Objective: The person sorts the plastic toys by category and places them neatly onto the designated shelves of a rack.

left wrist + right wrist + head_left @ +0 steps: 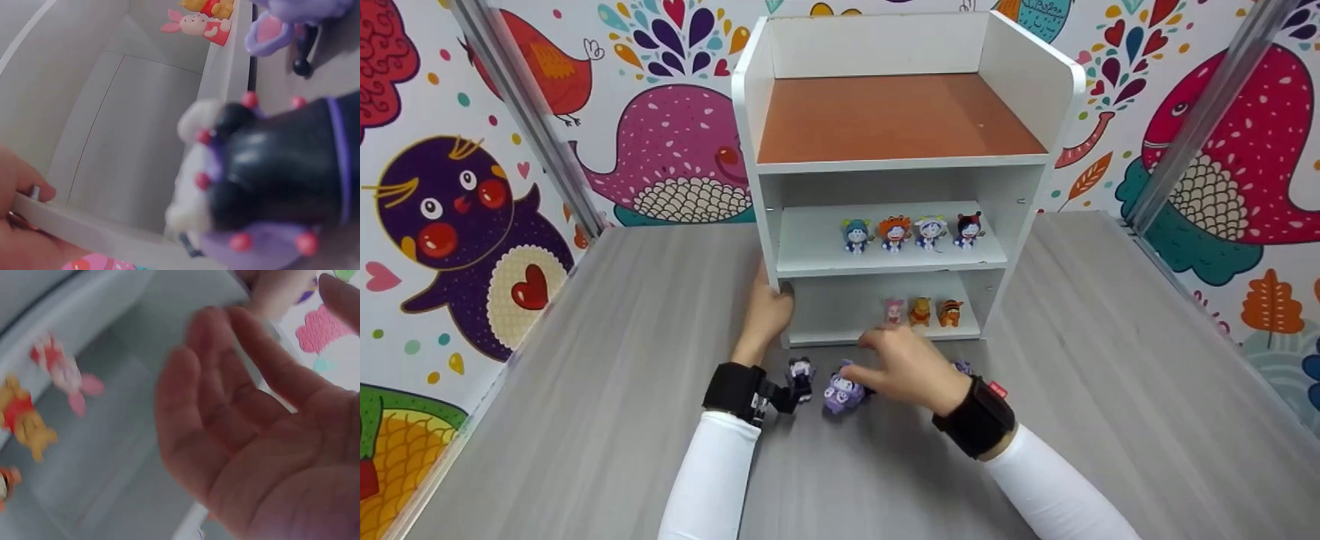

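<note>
My left hand (769,311) grips the left side panel of a white toy shelf (885,161), its thumb on the inner face in the left wrist view. My right hand (911,367) hovers before the bottom shelf, fingers loosely bent and nothing in the palm. Below its thumb lies a purple figurine (844,391) on the floor. Beside my left wrist is a black and purple figurine (800,377); it looms large in the left wrist view. A pink piglet figurine (893,310), a yellow bear figurine (920,310) and an orange tiger figurine (949,313) stand on the bottom shelf.
Several figurines, among them an orange-maned one (895,233), stand in a row on the middle shelf. Another purple figurine (962,367) shows partly behind my right wrist. The top level has a brown board (896,116). Cartoon-printed walls enclose the grey floor (607,397).
</note>
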Action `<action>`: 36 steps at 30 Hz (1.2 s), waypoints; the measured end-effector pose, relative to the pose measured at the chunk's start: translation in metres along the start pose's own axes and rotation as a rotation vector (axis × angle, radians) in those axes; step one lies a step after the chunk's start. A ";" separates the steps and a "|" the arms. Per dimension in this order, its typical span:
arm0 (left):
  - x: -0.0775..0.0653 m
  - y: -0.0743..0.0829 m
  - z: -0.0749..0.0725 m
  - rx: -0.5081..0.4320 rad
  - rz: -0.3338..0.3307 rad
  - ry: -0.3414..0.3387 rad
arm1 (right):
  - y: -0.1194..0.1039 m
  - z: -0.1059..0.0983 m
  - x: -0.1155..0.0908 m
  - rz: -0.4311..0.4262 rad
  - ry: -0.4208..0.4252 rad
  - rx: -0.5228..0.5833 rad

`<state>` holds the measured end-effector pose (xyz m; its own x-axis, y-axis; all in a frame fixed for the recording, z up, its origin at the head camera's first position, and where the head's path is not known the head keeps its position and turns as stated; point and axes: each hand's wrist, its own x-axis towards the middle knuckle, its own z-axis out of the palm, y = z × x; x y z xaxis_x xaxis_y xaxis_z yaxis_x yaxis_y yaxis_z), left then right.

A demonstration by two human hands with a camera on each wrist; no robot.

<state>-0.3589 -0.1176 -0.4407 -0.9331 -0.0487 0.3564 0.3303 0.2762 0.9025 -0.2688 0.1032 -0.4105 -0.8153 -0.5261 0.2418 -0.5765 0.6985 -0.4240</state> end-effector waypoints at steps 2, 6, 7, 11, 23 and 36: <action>0.000 0.000 -0.001 -0.007 0.006 0.009 | -0.001 0.009 0.001 0.003 -0.044 -0.001; 0.000 0.002 -0.003 -0.015 0.023 0.017 | -0.002 0.026 0.002 0.033 -0.099 -0.017; 0.000 0.002 -0.003 -0.014 0.024 0.018 | -0.002 0.030 0.002 0.042 -0.105 -0.018; 0.000 0.001 -0.003 -0.006 0.033 0.017 | 0.000 0.040 0.002 0.050 -0.108 -0.030; 0.001 0.002 -0.001 -0.007 0.034 0.013 | 0.001 0.045 0.000 0.074 -0.177 -0.042; 0.000 0.000 0.001 -0.044 0.010 0.008 | 0.003 0.046 -0.002 0.030 -0.162 -0.075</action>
<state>-0.3592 -0.1163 -0.4408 -0.9286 -0.0542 0.3672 0.3457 0.2340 0.9087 -0.2661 0.0840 -0.4521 -0.8162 -0.5718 0.0835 -0.5596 0.7461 -0.3608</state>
